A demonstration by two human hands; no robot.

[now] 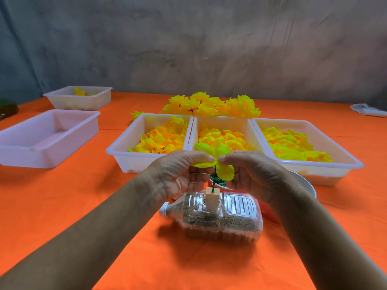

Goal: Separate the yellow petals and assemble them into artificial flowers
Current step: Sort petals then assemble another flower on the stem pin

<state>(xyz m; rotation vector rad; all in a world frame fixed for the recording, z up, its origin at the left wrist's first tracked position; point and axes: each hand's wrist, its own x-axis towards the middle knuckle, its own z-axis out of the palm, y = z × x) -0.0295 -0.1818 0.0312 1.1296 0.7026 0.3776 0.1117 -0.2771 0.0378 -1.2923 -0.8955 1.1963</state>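
A yellow-green petal layer (224, 172) sits at the top of a thin dark stem (213, 184). The stem stands in a small pale block (211, 198) on a sand-filled clear bottle (217, 220) lying on its side. My left hand (180, 176) pinches the petal layer from the left. From the right, my right hand (254, 174) pinches it as well, thumb tips nearly meeting. Behind them stand three white trays of loose yellow petals (161, 139), (222, 137), (293, 147). A heap of finished yellow flowers (211, 105) lies behind the trays.
An empty white tray (48, 139) stands at the left, and another tray (80, 97) with a few yellow pieces farther back. A white bowl (305, 183) and green bits (217, 182) lie behind my hands. Orange cloth (125, 237) covers the table.
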